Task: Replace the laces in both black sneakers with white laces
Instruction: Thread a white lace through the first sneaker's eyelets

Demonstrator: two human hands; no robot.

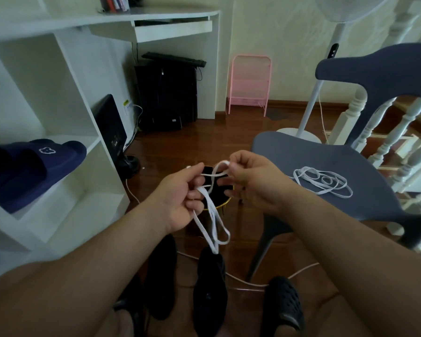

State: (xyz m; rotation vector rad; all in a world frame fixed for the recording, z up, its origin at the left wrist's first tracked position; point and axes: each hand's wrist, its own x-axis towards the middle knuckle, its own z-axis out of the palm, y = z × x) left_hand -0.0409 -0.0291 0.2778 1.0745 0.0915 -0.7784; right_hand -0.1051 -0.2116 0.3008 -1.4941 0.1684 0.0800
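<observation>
Holding a white lace (210, 207) between them, both hands work above the floor in front of the person. The left hand (178, 198) has its fingers curled round the lace, gripping several strands that hang down in long loops. The right hand (250, 181) pinches a small loop of the same lace between thumb and forefinger, the other fingers folded in. Between the two hands the lace crosses over itself — whether it is a knot or only a tangle cannot be told.

The hanging loops reach down to a black sneaker (210, 295) standing on the wooden floor (216, 132); the lowest strands appear to meet its top. A second black sneaker (161, 276) lies just beside it, to the left. A second white lace (322, 182) lies in a loose coil on the seat of a grey chair (326, 161), well apart from the hands.

On the left a white shelf (66, 166) carries a pair of dark blue slippers (32, 166). A black perforated clog (286, 305) sits on a foot at the lower right — beside a white cable (248, 283) running across the floor.
</observation>
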